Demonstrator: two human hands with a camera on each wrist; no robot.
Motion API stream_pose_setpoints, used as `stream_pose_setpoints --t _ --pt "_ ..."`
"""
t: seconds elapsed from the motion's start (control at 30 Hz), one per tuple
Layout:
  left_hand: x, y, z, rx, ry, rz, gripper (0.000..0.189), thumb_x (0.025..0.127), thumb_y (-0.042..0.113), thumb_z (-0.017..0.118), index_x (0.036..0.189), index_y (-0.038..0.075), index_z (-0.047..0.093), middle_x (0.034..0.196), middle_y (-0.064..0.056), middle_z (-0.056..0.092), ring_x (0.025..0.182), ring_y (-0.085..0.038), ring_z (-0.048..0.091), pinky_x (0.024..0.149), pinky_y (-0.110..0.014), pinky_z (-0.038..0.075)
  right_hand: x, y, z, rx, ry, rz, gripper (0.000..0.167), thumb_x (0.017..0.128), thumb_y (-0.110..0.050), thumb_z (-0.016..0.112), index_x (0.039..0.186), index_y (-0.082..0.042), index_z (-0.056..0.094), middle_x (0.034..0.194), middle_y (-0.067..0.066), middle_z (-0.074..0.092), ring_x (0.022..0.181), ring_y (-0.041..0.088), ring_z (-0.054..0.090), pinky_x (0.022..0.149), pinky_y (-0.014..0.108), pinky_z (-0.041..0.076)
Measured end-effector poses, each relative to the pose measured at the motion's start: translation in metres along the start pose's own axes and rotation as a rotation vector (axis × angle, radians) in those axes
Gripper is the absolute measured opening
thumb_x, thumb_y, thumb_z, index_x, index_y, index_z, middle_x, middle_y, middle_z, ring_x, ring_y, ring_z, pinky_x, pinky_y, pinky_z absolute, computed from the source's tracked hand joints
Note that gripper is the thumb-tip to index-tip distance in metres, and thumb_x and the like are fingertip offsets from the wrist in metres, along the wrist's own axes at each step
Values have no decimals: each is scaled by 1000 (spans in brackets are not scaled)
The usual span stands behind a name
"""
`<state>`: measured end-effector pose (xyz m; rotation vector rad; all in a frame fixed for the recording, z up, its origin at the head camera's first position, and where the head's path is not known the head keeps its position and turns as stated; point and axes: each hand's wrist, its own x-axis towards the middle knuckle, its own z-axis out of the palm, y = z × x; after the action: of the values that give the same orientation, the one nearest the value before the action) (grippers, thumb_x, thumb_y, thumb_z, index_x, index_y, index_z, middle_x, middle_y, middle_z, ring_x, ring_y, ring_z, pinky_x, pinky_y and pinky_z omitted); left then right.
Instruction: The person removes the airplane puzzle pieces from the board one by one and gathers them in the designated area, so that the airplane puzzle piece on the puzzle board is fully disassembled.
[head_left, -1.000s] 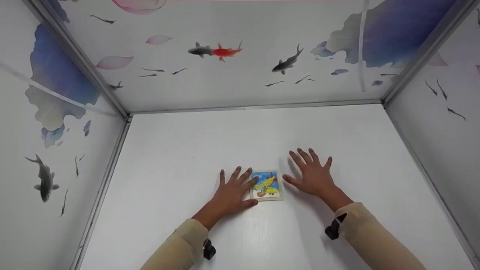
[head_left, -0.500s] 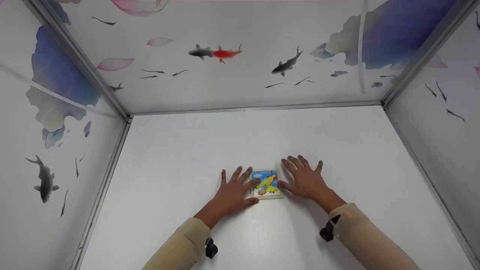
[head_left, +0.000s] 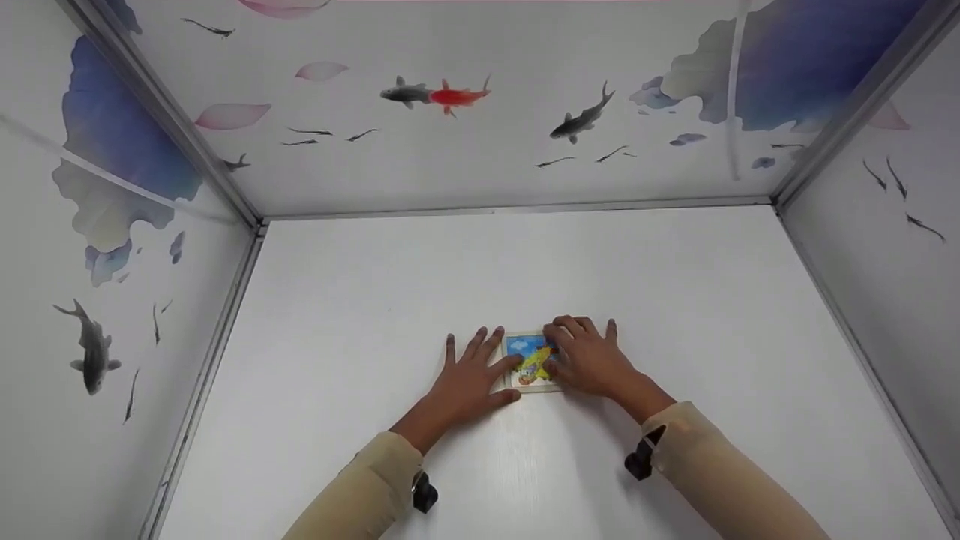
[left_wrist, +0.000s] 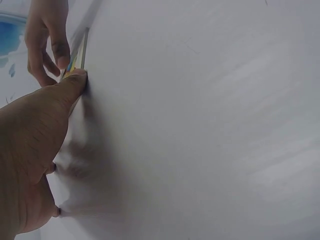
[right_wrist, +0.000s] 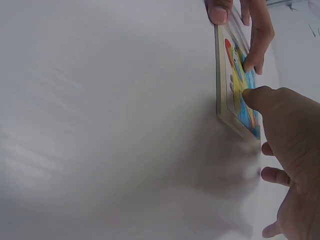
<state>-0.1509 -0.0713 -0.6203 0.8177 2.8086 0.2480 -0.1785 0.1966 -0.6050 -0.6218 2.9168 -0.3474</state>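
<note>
A small square wooden picture puzzle [head_left: 525, 346] lies flat on the white table, showing a yellow plane on blue sky inside a pale frame. My left hand [head_left: 471, 381] rests spread at its left side, index fingertip over the picture and thumb at the near left corner. From the right, my right hand [head_left: 591, 363] reaches over the board and covers its right part. In the right wrist view, the right thumb touches the picture [right_wrist: 235, 82] while the other fingers extend past the board's side. The left wrist view shows only a thin edge of the board [left_wrist: 84, 50].
The white tabletop [head_left: 375, 277] spreads around the hands. White panels printed with fish and petals stand at the back [head_left: 480, 157], left [head_left: 45, 225] and right [head_left: 885, 262]. Beige sleeves [head_left: 735, 465] cover both forearms, each with a small black wrist device [head_left: 639, 459].
My right hand has moved left from beside the puzzle onto its right part, its fingers now more bent. The left hand has stayed at the left side. The head view has shifted slightly.
</note>
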Motion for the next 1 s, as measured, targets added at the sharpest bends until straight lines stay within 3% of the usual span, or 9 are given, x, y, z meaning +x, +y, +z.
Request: stream_pose_setpoints --t 0.53,0.73,1.0 --pt "2 0 1 -13 -14 -6 68 109 72 46 169 39 47 186 -5 13 171 -36 11 126 -81 12 16 -24 -5 82 -9 -192 66 100 -25 85 159 -16 57 151 10 58 139 39 53 111 88 33" --pt "3 -1 1 -18 -11 -4 68 109 71 47 169 39 47 185 -6 15 171 -36 12 126 -81 13 21 -28 -7 79 -22 -220 71 97 -16 87 160 -14 56 148 12 62 136 40 55 109 87 36" --pt "2 0 2 -18 -15 -7 68 109 72 46 170 40 45 185 -5 15 171 -37 11 126 -81 12 27 -37 -10 67 -62 -196 85 89 -27 95 162 -14 54 149 15 63 136 41 56 109 83 40"
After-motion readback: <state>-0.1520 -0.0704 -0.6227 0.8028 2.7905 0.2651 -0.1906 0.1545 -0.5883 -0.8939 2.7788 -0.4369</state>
